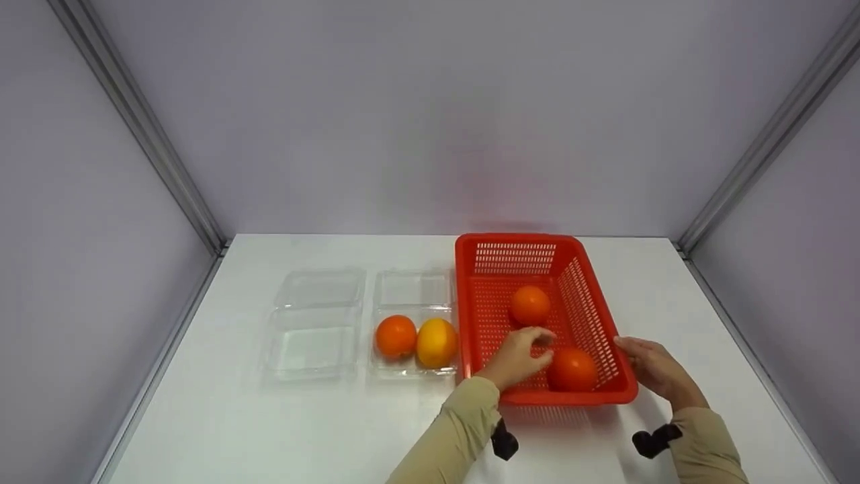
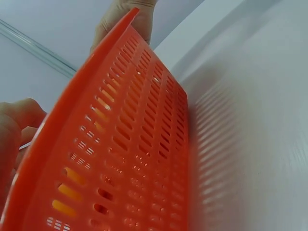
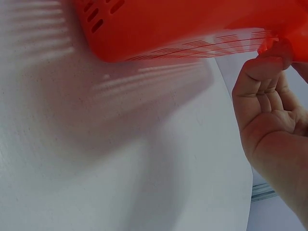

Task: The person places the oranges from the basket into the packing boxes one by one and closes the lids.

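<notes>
Red basket (image 1: 463, 296) stood right of centre on bench (image 1: 222, 417), near back edge. Right hand (image 1: 657, 368) pinched basket's right rim near front corner. Left hand (image 1: 521, 357) hung inside, thumb and curved fingers apart, beside orange (image 1: 574, 371) at front right corner; contact unconfirmed. Second orange (image 1: 531, 306) lay farther back. Clear box (image 1: 413, 290) with two fruits (image 1: 396, 336) stood along basket's left edge.
</notes>
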{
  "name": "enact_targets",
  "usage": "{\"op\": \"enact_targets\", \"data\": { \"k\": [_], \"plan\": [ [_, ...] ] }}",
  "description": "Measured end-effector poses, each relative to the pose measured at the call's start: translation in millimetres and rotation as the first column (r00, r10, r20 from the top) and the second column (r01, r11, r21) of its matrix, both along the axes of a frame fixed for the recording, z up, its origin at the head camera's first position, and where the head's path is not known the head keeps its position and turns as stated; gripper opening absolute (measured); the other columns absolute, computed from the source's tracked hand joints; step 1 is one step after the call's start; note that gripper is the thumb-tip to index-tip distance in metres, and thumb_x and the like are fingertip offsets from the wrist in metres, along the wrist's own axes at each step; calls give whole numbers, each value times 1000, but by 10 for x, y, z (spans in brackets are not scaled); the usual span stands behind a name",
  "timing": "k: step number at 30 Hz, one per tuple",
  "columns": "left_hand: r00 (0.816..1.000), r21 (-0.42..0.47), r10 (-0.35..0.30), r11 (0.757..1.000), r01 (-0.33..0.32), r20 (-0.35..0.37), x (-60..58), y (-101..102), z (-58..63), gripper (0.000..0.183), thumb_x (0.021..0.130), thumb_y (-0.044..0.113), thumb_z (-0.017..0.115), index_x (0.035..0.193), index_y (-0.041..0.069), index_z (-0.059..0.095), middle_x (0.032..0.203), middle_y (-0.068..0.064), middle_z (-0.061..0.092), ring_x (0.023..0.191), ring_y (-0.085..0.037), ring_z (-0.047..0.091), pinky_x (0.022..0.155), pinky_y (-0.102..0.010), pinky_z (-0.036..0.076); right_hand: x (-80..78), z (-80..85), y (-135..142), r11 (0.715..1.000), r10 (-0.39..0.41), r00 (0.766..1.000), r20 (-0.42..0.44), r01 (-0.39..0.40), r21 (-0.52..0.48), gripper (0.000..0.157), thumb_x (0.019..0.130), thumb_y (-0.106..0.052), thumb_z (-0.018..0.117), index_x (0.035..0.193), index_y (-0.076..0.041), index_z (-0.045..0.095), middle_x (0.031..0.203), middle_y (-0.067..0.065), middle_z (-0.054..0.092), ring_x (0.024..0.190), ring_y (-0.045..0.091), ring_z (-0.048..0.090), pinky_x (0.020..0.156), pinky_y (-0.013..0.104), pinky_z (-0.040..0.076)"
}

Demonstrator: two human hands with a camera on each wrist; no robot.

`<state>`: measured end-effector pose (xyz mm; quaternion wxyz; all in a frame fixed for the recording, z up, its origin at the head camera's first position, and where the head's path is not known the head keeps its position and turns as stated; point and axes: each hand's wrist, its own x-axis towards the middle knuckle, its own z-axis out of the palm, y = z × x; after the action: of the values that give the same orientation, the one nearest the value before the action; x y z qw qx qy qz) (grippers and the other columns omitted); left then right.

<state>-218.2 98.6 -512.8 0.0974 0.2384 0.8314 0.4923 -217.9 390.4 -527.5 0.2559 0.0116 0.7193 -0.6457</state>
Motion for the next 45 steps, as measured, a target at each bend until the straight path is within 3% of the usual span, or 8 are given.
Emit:
{"op": "enact_targets", "data": {
  "k": [6, 12, 20, 33, 45],
  "plan": [
    [999, -18, -9, 1000, 10, 34, 29, 54, 8, 31, 94, 15, 60, 124, 13, 61, 122, -2, 66, 112, -8, 61, 96, -16, 49, -5, 0, -7, 1000, -2, 1000, -2, 2, 9, 29, 103, -31, 40, 112, -19, 65, 96, -11, 69, 89, 5, 66, 86, 23, 55],
    [1000, -45, -13, 999, 14, 19, 40, 80, -4, 32, 93, 15, 61, 125, 14, 61, 122, -1, 66, 112, -6, 60, 96, -15, 49, -4, 0, 1, 1000, -6, 1000, 6, 6, 12, 30, 104, -31, 39, 115, -19, 65, 97, -12, 68, 90, 6, 66, 85, 23, 55],
    [1000, -64, -22, 998, 22, 6, 41, 106, -22, 31, 93, 16, 61, 124, 12, 61, 120, 2, 66, 112, -6, 60, 97, -16, 49, -14, 21, -12, 997, -20, 999, 46, 23, -67, 30, 105, -25, 37, 110, -16, 65, 97, -9, 72, 89, 7, 68, 84, 24, 56],
    [1000, -144, -26, 989, 24, -13, 41, 219, -30, 32, 92, 19, 62, 124, 16, 61, 122, 2, 64, 111, -6, 60, 94, -16, 49, -8, 3, -2, 999, -40, 998, 40, 41, -33, 28, 104, -29, 40, 111, -17, 63, 97, -10, 69, 89, 6, 67, 84, 24, 56],
    [999, -246, -37, 969, 30, -26, 45, 307, -30, 38, 91, 23, 65, 128, 18, 58, 131, 4, 59, 123, -6, 54, 105, -19, 45, 0, -4, -14, 998, -48, 998, 30, 49, -27, 27, 103, -31, 41, 110, -20, 65, 97, -11, 70, 89, 6, 67, 84, 24, 56]
  ]
}}
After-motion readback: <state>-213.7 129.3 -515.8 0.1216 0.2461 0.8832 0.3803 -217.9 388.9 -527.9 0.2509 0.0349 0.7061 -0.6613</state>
